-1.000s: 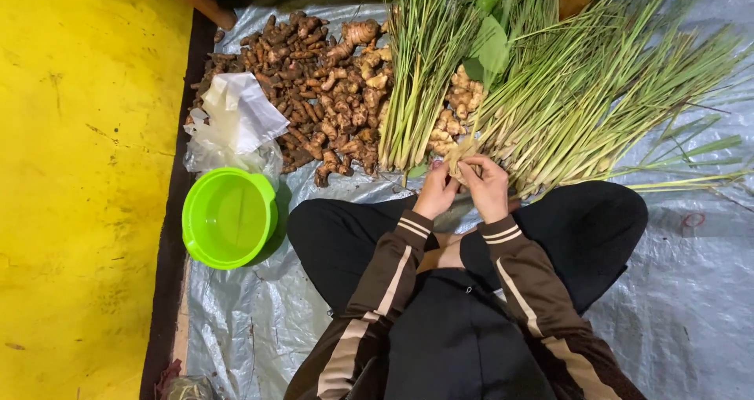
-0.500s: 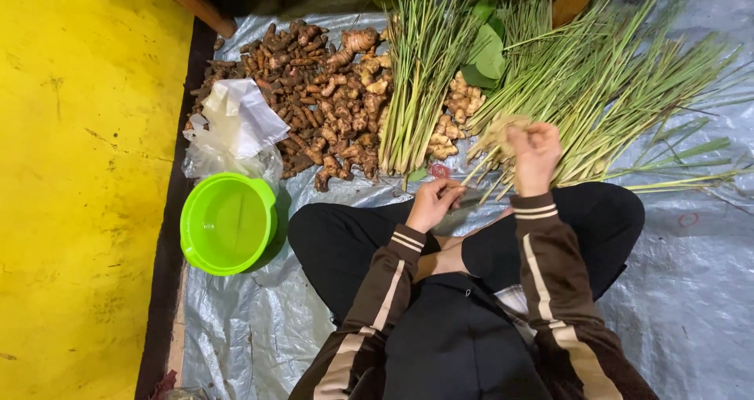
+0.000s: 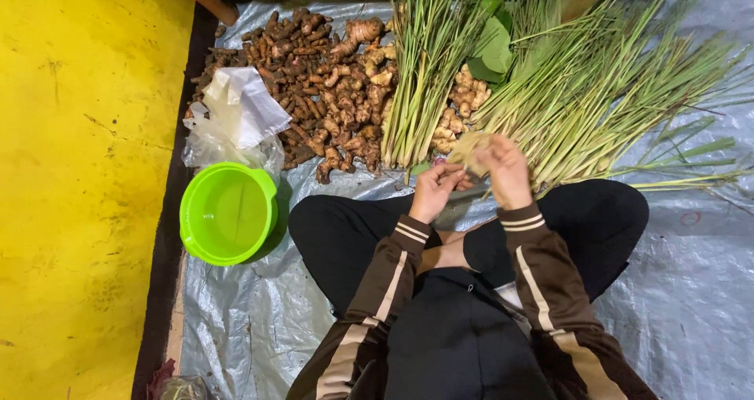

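Head view: I see left hand (image 3: pixel 433 188) and right hand (image 3: pixel 503 168) closed around a pale lemongrass bundle (image 3: pixel 470 150) (blurred); best kept tight, ends level, above the tarp (image 3: pixel 236 321).

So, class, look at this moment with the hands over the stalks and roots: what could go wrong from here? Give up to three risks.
1. Both hands, left hand and right hand, share a grip on a pale bit of stalk that looks blurred; it might slip and fall among the lemongrass bundle.
2. The root pile lies loose beside the green bowl; a knee could scatter it.
3. The crumpled plastic bags rest on the roots and could slide off onto the tarp.
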